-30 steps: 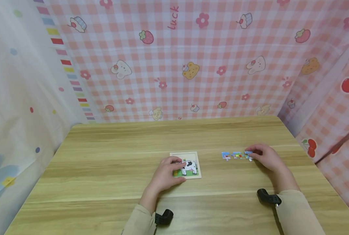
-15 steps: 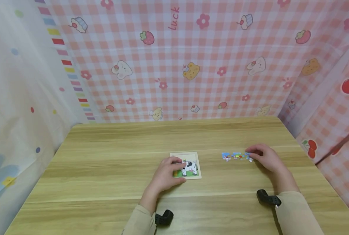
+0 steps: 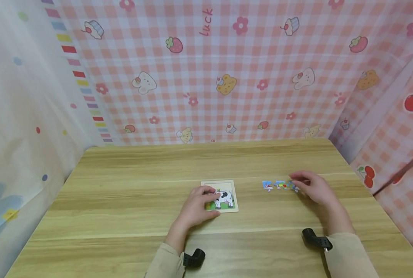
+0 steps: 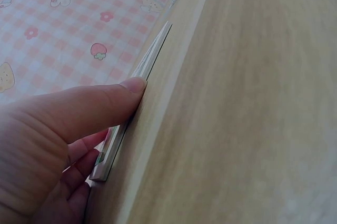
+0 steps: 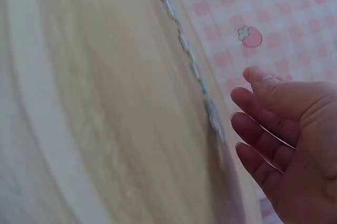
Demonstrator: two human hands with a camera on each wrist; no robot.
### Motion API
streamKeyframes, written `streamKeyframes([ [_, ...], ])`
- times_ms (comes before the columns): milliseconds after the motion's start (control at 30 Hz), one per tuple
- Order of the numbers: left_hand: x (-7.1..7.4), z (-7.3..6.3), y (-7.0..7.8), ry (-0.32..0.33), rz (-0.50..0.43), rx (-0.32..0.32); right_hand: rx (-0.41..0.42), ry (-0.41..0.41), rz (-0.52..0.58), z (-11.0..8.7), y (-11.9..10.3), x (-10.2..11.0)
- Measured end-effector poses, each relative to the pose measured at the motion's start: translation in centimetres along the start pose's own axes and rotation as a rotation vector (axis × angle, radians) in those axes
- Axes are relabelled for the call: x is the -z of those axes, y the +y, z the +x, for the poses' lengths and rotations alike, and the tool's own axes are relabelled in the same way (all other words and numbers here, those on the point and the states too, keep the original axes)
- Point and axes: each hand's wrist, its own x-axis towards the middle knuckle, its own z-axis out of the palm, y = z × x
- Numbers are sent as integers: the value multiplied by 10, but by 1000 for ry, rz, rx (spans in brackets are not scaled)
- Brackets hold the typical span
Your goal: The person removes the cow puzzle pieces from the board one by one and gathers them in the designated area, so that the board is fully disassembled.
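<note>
My left hand [image 3: 195, 205] lies over the left side of a small wooden puzzle board [image 3: 237, 201] with a cow picture [image 3: 224, 197]. Seen from the left wrist, the thumb [image 4: 110, 103] presses the board's near edge while the other fingers reach round its side. Over to the right, three jigsaw pieces [image 3: 281, 185] with blue and coloured prints form a row flat on the table. My right hand [image 3: 313, 188] hovers by the rightmost piece [image 3: 295, 187], overlapping it in the head view. In the right wrist view its fingers [image 5: 263, 134] are spread loosely, apart from the pieces, with nothing between them.
The wooden table [image 3: 123, 200] carries the board and the pieces. A pink checked cloth [image 3: 192, 77] hangs behind it, with more cloth at both sides. Black camera mounts [image 3: 194, 258] sit on both wrists.
The right fingers have come off the rightmost jigsaw piece, and the right wrist has turned slightly. My left hand and the puzzle board keep their place.
</note>
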Motion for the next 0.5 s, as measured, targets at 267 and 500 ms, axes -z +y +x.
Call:
streamKeyframes([
  [267,-2,0,-2,-4,3,5,22,-36,-2,3,-20,-12],
  [500,-2,0,-2,-1,-2,-9,92,-42,19,6,-35,-31],
])
